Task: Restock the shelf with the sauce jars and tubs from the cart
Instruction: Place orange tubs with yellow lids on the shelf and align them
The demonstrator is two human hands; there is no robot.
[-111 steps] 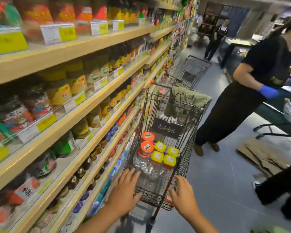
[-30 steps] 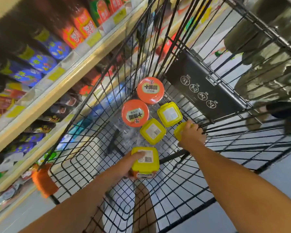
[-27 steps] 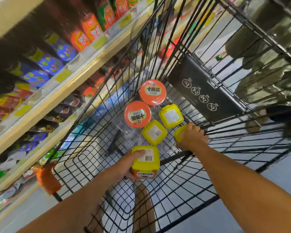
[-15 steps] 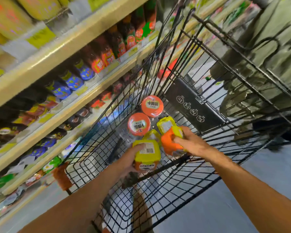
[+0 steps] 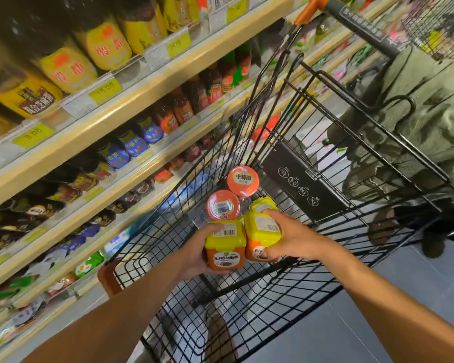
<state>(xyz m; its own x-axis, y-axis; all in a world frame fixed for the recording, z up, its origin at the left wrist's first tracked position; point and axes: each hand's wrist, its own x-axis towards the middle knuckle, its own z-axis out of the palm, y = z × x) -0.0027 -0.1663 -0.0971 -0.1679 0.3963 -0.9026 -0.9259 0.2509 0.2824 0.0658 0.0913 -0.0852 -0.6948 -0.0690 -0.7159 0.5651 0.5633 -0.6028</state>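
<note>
Both hands had lifted since the earlier frame: left hand (image 5: 194, 255) gripped the left tub (image 5: 224, 248), right hand (image 5: 292, 239) the right tub (image 5: 262, 231), upright, side by side, above the cart (image 5: 299, 184). Shelf (image 5: 131, 102) lay leftward, nearer the left hand.

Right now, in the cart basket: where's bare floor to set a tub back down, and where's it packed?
Free: wire floor between the cart's shelf-side wall and the orange-lidded jars; also the near end, below the left hand and right hand. Crowded: by the black placard, where the jars and a yellow-lidded tub cluster. Shelf fronts look full.
</note>
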